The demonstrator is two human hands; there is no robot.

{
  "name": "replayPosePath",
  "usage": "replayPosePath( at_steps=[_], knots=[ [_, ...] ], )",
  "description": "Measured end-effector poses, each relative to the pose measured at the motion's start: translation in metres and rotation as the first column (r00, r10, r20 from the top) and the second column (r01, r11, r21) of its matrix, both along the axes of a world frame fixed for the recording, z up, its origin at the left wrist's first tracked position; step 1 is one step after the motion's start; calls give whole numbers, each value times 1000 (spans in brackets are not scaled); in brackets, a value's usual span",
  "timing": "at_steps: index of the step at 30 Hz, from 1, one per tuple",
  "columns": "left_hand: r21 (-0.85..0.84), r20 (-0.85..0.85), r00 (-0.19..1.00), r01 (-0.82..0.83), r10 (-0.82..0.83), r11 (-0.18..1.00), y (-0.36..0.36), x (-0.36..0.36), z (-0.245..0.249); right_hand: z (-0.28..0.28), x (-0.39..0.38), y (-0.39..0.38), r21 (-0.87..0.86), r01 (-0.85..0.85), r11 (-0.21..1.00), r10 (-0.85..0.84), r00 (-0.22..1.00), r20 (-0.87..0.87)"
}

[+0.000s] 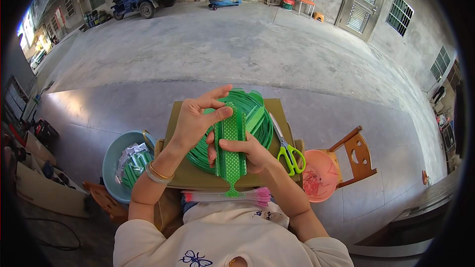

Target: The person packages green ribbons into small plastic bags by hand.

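The left hand [195, 118] pinches the top end of a green dotted strip [230, 143] between thumb and forefinger. Its grip is closed tight on the material, and the other fingers fan free. The right hand [252, 154] has its grip wrapped round the strip's middle, thumb across the front, holding it upright above the cardboard bench [208, 180].

Just behind both grips lies a coil of green ribbon [260, 113], large and thick (so plenty of stock appears unused). To the right of the right grip lie scissors [290, 154], and beyond them a pink bowl [324, 165] holding scraps I cannot make out. Left of and below the left grip, a blue basin [111, 158] holds green pieces among silvery wrappers; they look like finished work. Below both grips, near the lap, lies a bundle of pink strips [247, 197].

My judgement is that some pieces are done, this one is mid-shaping, and most of the coil is yet to be used.
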State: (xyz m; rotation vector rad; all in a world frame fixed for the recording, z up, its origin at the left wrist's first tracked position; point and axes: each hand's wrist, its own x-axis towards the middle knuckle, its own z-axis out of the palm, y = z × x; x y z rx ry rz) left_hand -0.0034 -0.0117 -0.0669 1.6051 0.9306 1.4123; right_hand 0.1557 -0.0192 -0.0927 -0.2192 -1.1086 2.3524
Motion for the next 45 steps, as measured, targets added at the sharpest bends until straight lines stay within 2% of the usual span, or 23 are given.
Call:
replayPosePath(
  at_steps=[3,6,9,12,15,18,21,24,27,30,31,33,34,35,36,37,39,42,45],
  knots=[
    [-150,91,991,116,-103,982,-2,-1,4,9,3,-3,-17,33,999,-30,990,137],
    [-218,41,979,205,-201,954,-2,-6,6,2,5,2,46,-56,997,49,988,143],
    [-392,-124,962,178,-244,903,-5,-11,8,-8,10,10,168,-112,979,87,986,145],
    [-389,-180,961,126,-209,912,-10,-14,10,-9,16,9,114,-168,979,143,970,196],
    [-258,-163,977,93,-139,962,-14,-15,9,-12,16,9,41,-141,989,130,969,208],
    [-195,-222,960,130,-173,972,-11,-23,2,-14,14,8,47,-159,986,145,964,222],
    [-281,39,977,212,-210,936,-14,-15,9,-14,16,6,84,-196,977,169,951,257],
    [-374,23,955,283,-296,883,-17,-15,19,-13,17,6,105,-259,960,221,935,279],
    [-409,-141,941,229,-309,883,-13,-26,12,-14,17,5,124,-262,957,219,933,285],
    [-387,-125,974,129,-191,913,-17,-20,14,-10,17,3,198,-187,962,104,925,365],
    [-357,-162,968,123,-191,926,-16,-21,11,-7,17,2,314,-152,937,2,903,430],
    [-296,-233,954,114,-187,948,-12,-25,2,-4,17,0,535,-111,838,-217,831,513],
    [-266,-154,972,130,-176,955,-10,-24,-2,-15,15,2,788,-63,613,-477,765,432],
    [-232,-74,983,145,-166,962,-8,-22,-5,-34,12,8,949,-56,309,-685,679,263],
    [-197,6,987,156,-158,968,-5,-21,-9,-37,9,8,995,-92,-30,-811,585,30],
    [-296,40,986,169,-164,940,0,-24,-13,-38,8,8,982,-147,-119,-863,504,-30],
    [-476,111,981,194,-160,858,11,-33,-19,-33,4,10,919,-278,-280,-921,347,-175],
    [-678,98,957,264,-272,686,23,-30,-15,-36,-3,12,869,-395,-297,-947,235,-217],
    [-614,-300,904,60,-304,787,28,-19,-11,-41,-9,10,844,-452,-289,-956,178,-232]
  ],
)
